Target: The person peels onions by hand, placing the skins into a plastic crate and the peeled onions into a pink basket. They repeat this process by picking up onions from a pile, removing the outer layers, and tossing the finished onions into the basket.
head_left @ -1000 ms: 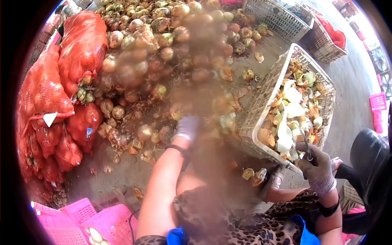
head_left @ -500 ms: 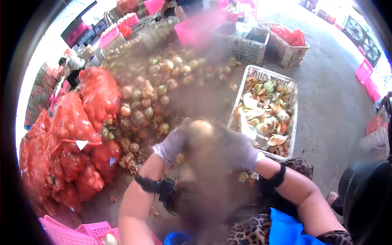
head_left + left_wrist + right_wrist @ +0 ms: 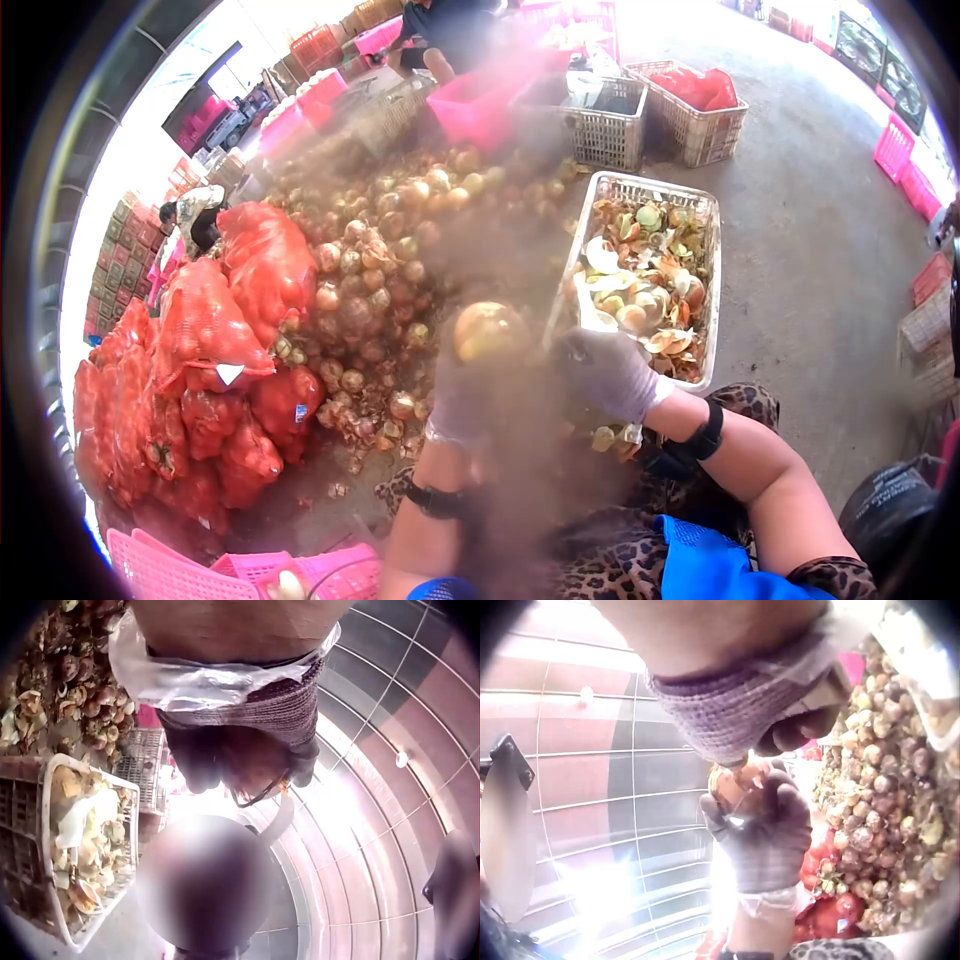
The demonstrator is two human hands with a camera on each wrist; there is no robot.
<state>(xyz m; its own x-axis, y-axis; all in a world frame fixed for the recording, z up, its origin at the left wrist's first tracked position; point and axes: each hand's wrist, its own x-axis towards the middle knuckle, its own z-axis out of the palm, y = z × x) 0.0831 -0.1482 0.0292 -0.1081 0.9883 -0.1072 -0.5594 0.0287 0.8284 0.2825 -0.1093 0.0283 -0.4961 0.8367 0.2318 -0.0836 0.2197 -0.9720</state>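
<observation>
Gloved and raised in front of the body, my left hand [image 3: 457,398] [image 3: 765,851] holds an onion [image 3: 487,332] [image 3: 736,787] with the fingers curved around it. Close to the onion's right in the head view, my gloved right hand [image 3: 612,375] [image 3: 720,712] has its fingers curled round a handle [image 3: 819,696]. A curved pale blade [image 3: 280,822] shows below the left hand [image 3: 240,724] in the left wrist view. Blur down the middle of the head view hides part of both hands.
Onions [image 3: 375,290] are piled on the floor ahead. Red mesh sacks [image 3: 205,320] stand at the left, and a white crate [image 3: 712,290] of peels is on the right. Pink baskets [image 3: 175,570] sit at the lower left. Farther back are more crates [image 3: 610,135] and a person [image 3: 440,30].
My left hand has come up from the pile with an onion. My right hand has moved left from beside the peel crate to near the onion. The head view has tilted up.
</observation>
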